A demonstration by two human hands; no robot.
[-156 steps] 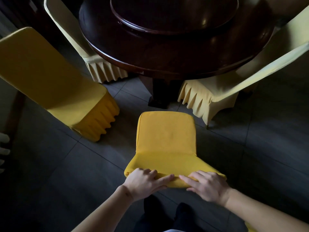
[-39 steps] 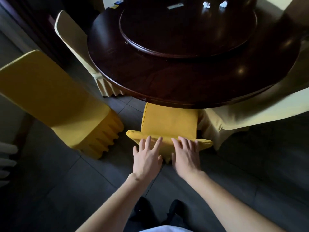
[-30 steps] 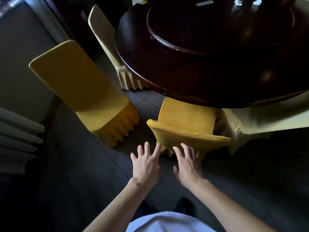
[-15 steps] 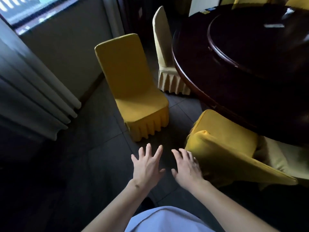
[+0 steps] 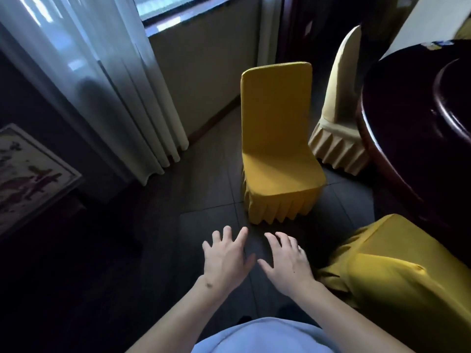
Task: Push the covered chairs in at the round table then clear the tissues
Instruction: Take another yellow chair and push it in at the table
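Left hand (image 5: 226, 261) and right hand (image 5: 286, 263) spread, empty, above dark tiled floor (image 5: 204, 189); yellow fabric-covered chair (image 5: 276, 149) stands apart from dark round wooden worktop (image 5: 397, 123).

Matt yellow cloth covers the chair (image 5: 277, 149); beside it, the round table (image 5: 418, 138) is glossy dark wood.

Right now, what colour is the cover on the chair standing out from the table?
Mustard yellow chair cover, pleated skirt at the bottom; seen in the head view.
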